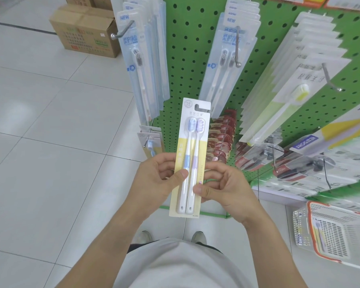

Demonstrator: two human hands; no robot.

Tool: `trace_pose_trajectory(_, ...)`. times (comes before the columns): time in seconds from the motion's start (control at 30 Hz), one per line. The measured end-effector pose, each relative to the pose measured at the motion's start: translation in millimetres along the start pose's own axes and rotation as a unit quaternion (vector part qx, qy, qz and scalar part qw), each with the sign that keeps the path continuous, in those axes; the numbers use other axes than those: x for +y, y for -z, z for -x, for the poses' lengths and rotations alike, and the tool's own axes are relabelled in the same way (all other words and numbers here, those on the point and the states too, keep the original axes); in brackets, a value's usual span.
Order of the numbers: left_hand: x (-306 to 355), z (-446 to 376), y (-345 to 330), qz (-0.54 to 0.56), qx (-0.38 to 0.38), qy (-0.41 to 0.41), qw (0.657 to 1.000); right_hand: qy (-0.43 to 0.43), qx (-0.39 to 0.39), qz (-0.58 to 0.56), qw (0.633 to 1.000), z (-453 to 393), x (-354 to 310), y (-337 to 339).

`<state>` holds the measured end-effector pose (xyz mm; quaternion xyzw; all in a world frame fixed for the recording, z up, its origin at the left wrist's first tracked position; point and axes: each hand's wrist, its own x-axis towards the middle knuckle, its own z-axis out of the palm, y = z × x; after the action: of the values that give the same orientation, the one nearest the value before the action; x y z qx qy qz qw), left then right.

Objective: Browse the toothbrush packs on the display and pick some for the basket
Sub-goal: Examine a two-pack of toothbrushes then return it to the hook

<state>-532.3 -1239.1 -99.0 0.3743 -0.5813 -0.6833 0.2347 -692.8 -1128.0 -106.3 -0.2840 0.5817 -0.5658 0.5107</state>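
I hold the twin toothbrush pack (190, 161) at frame centre, left grip (157, 175) and right grip (222, 187) both pinching it; inspecting step; next it should go to the basket (312, 231), lower right.

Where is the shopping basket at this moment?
In the head view, the basket sits on the floor at lower right, below the green pegboard display, right of the right hand that holds the two-brush pack.

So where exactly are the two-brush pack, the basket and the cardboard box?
two-brush pack (190, 150): head view, upper card with brush necks.
basket (328, 231): head view, perforated white wall.
cardboard box (81, 36): head view, front face.
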Motion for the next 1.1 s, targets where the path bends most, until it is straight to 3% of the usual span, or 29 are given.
trace_pose_trajectory(1.1,-3,18,-8,0.007,0.004,0.006,1.0,0.016,-0.053,0.013,0.998,17,9,5)
